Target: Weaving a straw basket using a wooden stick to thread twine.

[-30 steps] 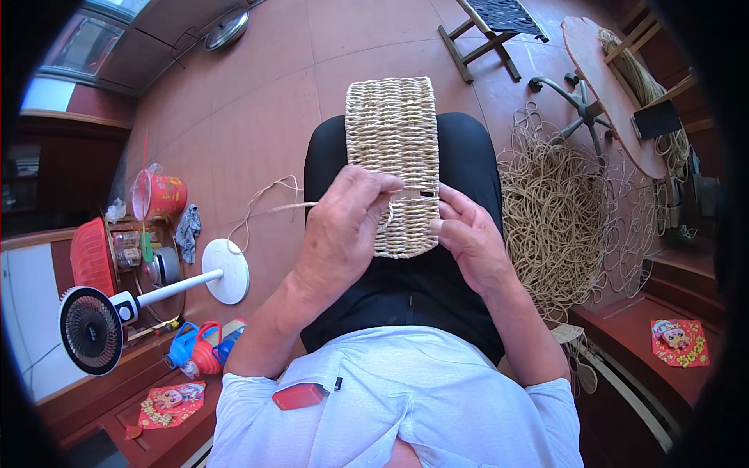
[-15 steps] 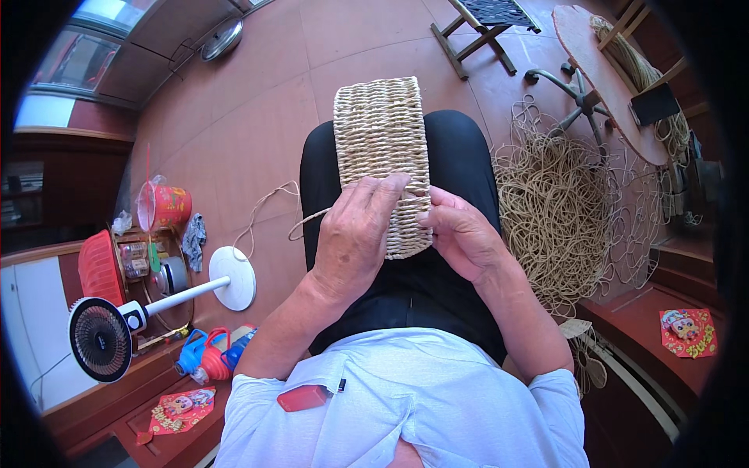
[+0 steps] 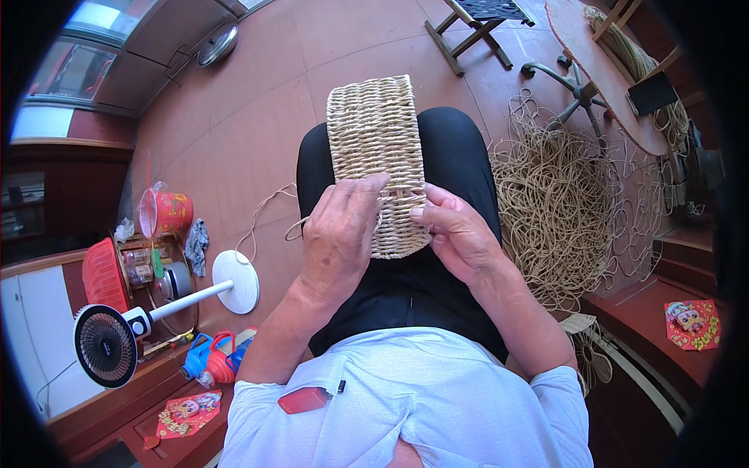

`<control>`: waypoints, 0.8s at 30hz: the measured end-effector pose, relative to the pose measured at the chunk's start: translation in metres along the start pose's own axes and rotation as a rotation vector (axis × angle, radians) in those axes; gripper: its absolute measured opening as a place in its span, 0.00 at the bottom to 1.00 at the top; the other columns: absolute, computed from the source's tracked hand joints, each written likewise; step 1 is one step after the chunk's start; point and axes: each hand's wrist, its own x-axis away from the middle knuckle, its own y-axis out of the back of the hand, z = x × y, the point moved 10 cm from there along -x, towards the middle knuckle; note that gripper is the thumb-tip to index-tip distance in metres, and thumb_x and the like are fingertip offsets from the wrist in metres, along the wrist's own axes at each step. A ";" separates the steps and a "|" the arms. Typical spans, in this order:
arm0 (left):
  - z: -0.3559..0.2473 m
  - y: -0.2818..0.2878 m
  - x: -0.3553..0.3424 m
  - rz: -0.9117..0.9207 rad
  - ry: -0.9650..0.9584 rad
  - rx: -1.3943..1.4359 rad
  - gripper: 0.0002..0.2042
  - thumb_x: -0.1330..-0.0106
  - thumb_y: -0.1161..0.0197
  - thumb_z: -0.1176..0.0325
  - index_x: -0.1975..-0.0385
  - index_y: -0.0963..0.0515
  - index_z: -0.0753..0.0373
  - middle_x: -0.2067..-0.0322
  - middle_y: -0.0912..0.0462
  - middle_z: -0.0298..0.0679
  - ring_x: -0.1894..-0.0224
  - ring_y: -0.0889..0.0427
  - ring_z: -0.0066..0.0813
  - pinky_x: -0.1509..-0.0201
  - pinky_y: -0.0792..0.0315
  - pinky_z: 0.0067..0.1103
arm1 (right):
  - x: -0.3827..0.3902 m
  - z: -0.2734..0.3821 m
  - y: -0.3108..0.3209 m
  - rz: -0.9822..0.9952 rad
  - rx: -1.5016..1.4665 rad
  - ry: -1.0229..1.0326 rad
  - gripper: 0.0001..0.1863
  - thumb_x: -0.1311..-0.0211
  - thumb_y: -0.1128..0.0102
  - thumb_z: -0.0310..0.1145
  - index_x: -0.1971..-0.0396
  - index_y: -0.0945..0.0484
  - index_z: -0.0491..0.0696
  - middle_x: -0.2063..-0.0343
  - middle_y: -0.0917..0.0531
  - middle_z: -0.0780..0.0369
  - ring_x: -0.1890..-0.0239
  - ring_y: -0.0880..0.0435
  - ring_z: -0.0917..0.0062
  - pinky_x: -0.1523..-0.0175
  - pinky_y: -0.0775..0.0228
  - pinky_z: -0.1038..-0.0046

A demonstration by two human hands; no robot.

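Note:
A pale straw-coloured woven basket (image 3: pixel 374 125), long and narrow, stretches over my lap, with a narrow gap between its woven rows near my fingers. My left hand (image 3: pixel 337 234) lies over its left side, fingers bent and closed at the edge; their tips are partly hidden. On the opposite edge, my right hand (image 3: pixel 460 234) pinches the weave, thumb on top and fingers behind. A thin cord (image 3: pixel 256 214) of the same colour runs from the floor at the left toward the basket, vanishing behind my left hand.
A large tangled heap of cord (image 3: pixel 550 210) lies on the floor at the right. A white fan (image 3: pixel 109 343) stands at the left, near water bottles (image 3: pixel 214 357) and a red bucket (image 3: pixel 173 210). A folding stool (image 3: pixel 476 35) and a round-edged table (image 3: pixel 601 78) stand further off.
My left hand has shifted slightly left and down, uncovering more of the gap in the weave. The basket has moved a little left in view; my right hand keeps its hold.

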 end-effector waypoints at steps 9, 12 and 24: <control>-0.006 -0.006 -0.007 0.026 -0.092 -0.090 0.18 0.35 0.27 0.79 0.46 0.15 0.56 0.61 0.13 0.38 0.54 0.16 0.41 0.46 0.25 0.36 | 0.003 0.001 0.002 0.001 0.002 0.016 0.31 0.29 0.39 0.21 0.27 0.28 0.39 0.42 0.13 0.61 0.42 0.14 0.81 0.32 0.23 0.73; -0.009 -0.008 -0.011 0.071 -0.103 -0.099 0.15 0.35 0.27 0.77 0.49 0.15 0.56 0.60 0.14 0.37 0.54 0.17 0.40 0.44 0.27 0.37 | 0.002 0.002 0.001 0.025 -0.001 0.012 0.31 0.30 0.39 0.21 0.26 0.29 0.39 0.41 0.13 0.61 0.42 0.15 0.81 0.33 0.24 0.73; -0.018 -0.021 -0.023 0.151 -0.150 -0.032 0.07 0.33 0.28 0.72 0.57 0.15 0.58 0.61 0.17 0.39 0.53 0.18 0.42 0.45 0.27 0.36 | 0.002 0.002 -0.001 0.031 -0.030 0.017 0.36 0.35 0.42 0.17 0.25 0.31 0.39 0.41 0.15 0.63 0.47 0.16 0.85 0.38 0.23 0.77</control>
